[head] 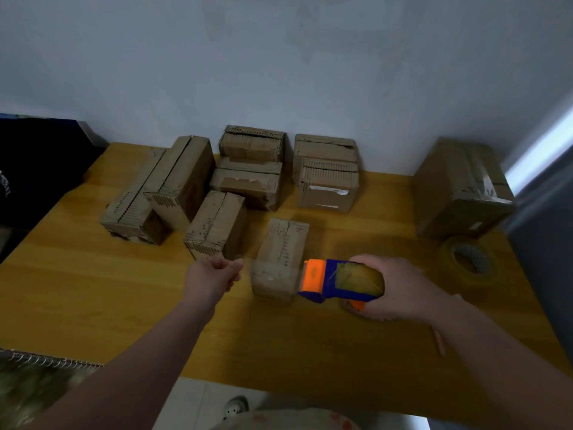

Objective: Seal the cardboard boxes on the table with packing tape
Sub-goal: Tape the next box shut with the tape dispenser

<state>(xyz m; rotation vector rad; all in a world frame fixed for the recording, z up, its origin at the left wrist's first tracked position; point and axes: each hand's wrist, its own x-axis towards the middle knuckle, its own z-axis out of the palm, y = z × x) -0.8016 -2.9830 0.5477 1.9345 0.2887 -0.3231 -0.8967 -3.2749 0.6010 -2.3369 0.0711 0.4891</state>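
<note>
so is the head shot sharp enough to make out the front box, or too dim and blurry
Head view, light: dim and flat, with soft shadows on the table. Head view, blur: the front box and left hand are smeared, while the tape dispenser in the right hand is crisper. Head view, glare: a bright strip at the right edge is blown out.

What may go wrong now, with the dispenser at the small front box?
1. The left hand is beside the small front box, fingers curled, not pressing it down; the pull of the tape dispenser in the right hand may drag or tip the box.
2. The spare tape roll lies close to the right edge of the table; the right arm might knock it off.
</note>
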